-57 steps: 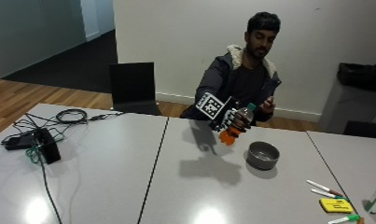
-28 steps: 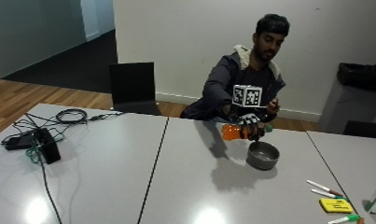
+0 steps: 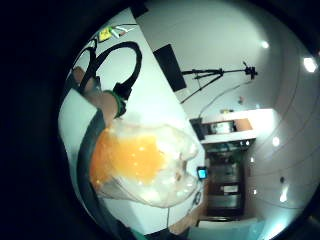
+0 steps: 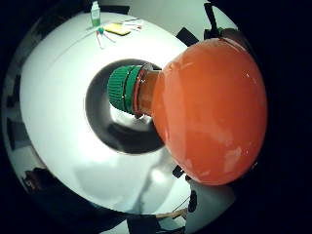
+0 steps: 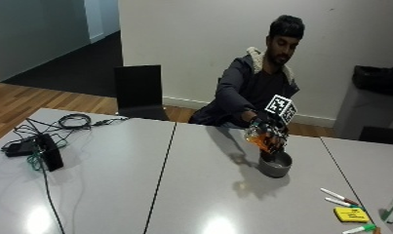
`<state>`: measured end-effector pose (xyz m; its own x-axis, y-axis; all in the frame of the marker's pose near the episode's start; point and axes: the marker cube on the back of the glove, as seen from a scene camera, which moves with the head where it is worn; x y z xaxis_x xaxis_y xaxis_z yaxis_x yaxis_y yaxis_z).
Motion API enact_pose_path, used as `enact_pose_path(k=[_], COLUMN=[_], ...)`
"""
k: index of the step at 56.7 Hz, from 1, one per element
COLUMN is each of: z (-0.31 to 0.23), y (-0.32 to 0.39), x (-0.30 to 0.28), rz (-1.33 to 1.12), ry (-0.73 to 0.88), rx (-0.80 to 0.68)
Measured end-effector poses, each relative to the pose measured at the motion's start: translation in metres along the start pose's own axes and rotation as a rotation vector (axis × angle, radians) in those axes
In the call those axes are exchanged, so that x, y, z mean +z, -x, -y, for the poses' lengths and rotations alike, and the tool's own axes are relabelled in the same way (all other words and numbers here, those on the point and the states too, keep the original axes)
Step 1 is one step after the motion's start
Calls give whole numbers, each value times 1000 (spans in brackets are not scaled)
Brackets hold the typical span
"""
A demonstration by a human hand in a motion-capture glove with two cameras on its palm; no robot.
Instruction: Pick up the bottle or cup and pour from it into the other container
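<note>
Bottle of orange drink tips neck-down over a metal bowl on the grey table, held in the gloved right hand.
Fingers curl around the bottle's wide body, and its green cap, apparently screwed on, points into the bowl. Partly full, the clear plastic likely feels moderately heavy, smooth and slightly squeezable, so the broad middle looks the safest place to hold.
</note>
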<state>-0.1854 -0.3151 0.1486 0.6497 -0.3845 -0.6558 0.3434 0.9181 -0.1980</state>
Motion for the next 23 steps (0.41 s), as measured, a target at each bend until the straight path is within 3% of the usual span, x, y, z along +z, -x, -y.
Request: enact_pose_path(k=[5, 23], z=[1, 1], y=[6, -1], x=[0, 2], rz=[-6, 16], ry=[-3, 2], rx=[-56, -48])
